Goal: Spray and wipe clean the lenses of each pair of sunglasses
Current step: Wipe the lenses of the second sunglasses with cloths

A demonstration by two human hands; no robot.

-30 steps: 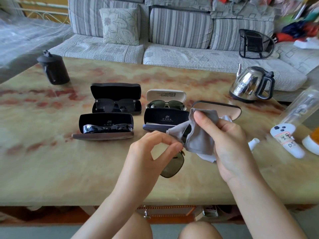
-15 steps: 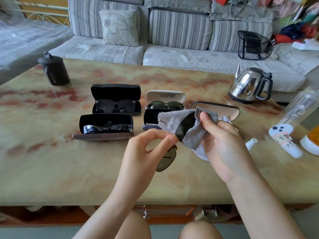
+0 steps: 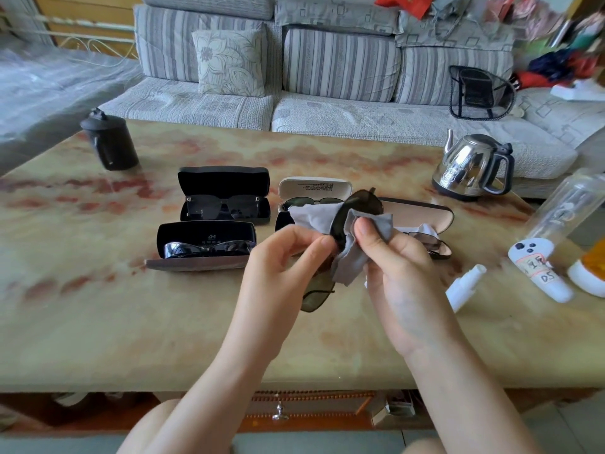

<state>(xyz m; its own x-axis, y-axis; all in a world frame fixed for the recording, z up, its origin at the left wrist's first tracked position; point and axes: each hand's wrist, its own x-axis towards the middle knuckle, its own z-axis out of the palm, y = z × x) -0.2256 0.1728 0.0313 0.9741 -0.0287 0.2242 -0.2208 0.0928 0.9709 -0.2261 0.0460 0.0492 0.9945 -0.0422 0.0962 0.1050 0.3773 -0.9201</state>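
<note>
My left hand [image 3: 284, 270] pinches the sunglasses [image 3: 358, 204], seemingly at the bridge, holding them above the middle of the tabletop [image 3: 98, 322]. My right hand [image 3: 402, 276] pinches the grey cloth [image 3: 352, 260] around the upper lens, thumb on top.

Single head-worn view, looking forward and down — close over table [image 3: 98, 322], sofa [image 3: 229, 103] beyond
</note>
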